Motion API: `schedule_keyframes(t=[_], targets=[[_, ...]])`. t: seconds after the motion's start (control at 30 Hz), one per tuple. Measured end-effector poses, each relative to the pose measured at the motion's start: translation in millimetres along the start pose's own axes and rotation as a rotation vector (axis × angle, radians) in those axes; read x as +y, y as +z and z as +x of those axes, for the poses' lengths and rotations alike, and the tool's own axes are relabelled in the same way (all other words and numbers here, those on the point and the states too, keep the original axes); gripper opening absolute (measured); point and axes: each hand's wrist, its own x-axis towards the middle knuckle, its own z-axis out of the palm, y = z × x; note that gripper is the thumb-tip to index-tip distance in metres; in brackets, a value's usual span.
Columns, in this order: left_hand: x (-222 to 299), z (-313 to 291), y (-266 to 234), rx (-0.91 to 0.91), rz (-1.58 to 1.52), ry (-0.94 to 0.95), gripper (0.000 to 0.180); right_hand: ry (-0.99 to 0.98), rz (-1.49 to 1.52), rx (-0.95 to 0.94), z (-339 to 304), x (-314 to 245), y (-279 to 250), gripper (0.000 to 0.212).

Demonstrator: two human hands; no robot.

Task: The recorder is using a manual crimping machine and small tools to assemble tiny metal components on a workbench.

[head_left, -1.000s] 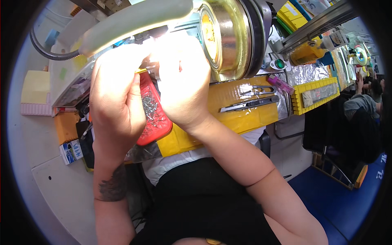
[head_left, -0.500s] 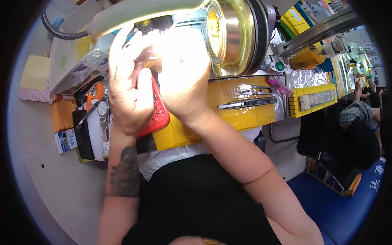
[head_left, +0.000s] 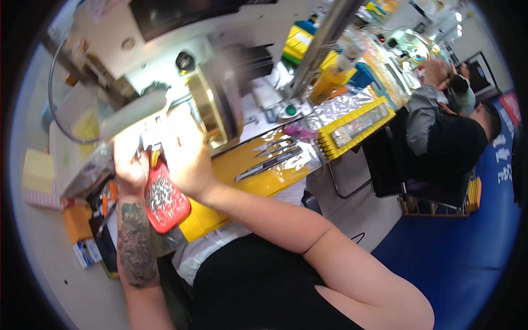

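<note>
Under a glaring lamp, my left hand [head_left: 131,165] and my right hand [head_left: 190,159] are close together, both with curled fingers. The light washes out most of the fingertips. Between them a small dark and yellow-orange piece [head_left: 154,157] shows in part; its kind I cannot make out. Just below the hands lies a red tray [head_left: 184,212] with many small silvery metal bits in it. It rests on a yellow mat [head_left: 225,170], partly covered by my right wrist. To the right on the mat lie a pair of tweezers [head_left: 273,147] and a dark slim tool [head_left: 268,163].
The lamp arm [head_left: 135,115] and a blurred, gold-coloured round housing [head_left: 206,104] stand right above my hands. A yellow ridged tray [head_left: 357,129] and a pink-purple item [head_left: 300,132] lie to the right. At far right a person [head_left: 440,132] sits at the bench.
The whole view has swung, so the hands and bench appear lower and further left. More of the red tray and of the seated person shows. My hands stay close together.
</note>
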Motion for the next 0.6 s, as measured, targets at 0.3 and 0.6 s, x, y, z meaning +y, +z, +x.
schedule_keyframes(t=[0.3,0.6], targets=[[40.9,26.2,34.2,0.106,-0.926,-0.292,0.048,0.216,0.003,0.092,-26.2,-54.9,-124.4,0.013],[44.3,30.6,21.0,0.016,-1.067,-0.528,0.056,0.006,-0.330,0.390,89.2,-31.2,-243.5,0.021]])
